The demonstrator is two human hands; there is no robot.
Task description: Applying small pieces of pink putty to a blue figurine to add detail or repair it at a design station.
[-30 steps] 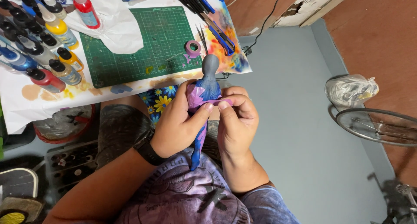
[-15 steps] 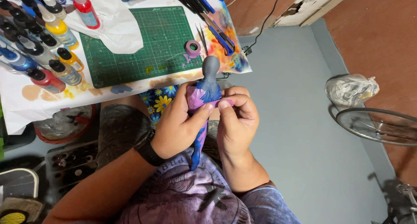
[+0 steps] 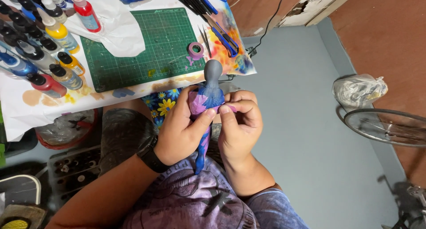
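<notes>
The left hand grips the blue-painted figurine with a grey rounded head over the lap, steadying it upright, while the right hand pinches purple tape flat against its chest. Both hands touch.

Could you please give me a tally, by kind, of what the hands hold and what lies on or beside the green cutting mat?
Painted figure, gripped by left hand and right hand: 1
Green cutting mat: 1
Purple tape roll: 1
White cloth: 1
Total: 4
</notes>
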